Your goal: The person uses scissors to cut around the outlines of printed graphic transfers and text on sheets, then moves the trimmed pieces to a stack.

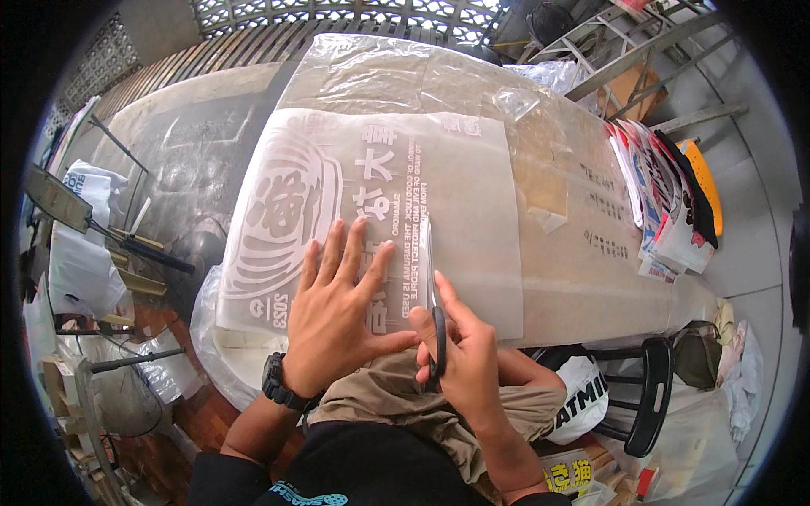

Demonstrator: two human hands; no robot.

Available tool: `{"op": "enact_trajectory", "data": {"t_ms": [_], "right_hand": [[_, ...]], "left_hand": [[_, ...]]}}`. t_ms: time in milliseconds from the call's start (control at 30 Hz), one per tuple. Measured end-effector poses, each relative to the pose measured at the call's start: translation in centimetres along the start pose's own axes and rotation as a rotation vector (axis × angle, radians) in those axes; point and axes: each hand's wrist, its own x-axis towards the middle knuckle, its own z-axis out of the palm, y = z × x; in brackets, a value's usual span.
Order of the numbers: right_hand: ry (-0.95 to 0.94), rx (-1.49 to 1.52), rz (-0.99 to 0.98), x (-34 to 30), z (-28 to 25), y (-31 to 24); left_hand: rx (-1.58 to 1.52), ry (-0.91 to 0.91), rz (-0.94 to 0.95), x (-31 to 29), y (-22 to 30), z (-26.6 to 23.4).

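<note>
A large translucent sheet (477, 219) with white mirrored lettering and a round striped design lies on the table in front of me. My left hand (333, 304) rests on its printed part, palm down with the fingers spread, and holds nothing. My right hand (469, 363) grips black-handled scissors (438, 337) at the sheet's near edge. The scissor blades point away from me, along the right side of the small lettering. Whether the blades are parted, and how they meet the sheet, I cannot make out.
Clear plastic film covers the table (582, 287). Folded printed shirts (658, 198) are stacked at its right edge, beside a metal ladder (650, 59). A black chair (654, 396) stands at the near right. Racks with a metal arm (110, 228) stand at the left.
</note>
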Motion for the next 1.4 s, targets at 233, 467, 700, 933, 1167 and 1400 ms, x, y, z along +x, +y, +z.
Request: {"op": "enact_trajectory", "data": {"t_ms": [233, 467, 700, 933, 1167, 1400], "right_hand": [[-0.018, -0.057, 0.004, 1.3, -0.3, -1.1], [-0.033, -0.038, -0.01, 3.0, -0.5, -1.1], [-0.015, -0.073, -0.056, 4.5, -0.3, -0.9], [0.014, -0.098, -0.083, 6.4, 0.3, -2.1], [-0.016, -0.068, -0.093, 11.1, -0.3, -3.3], [0.079, -0.072, -0.141, 17.9, -1.2, -5.6]], "left_hand": [[-0.001, -0.011, 0.0, 0.0, 0.0, -0.4], [-0.019, 0.032, 0.03, 0.1, 0.0, -0.4], [-0.033, 0.005, 0.016, 0.1, -0.1, -0.4], [-0.049, 0.02, 0.028, -0.1, -0.3, -0.4], [-0.07, 0.02, 0.035, 0.1, -0.3, -0.5], [-0.079, 0.024, 0.048, 0.3, 0.1, -0.9]]}}
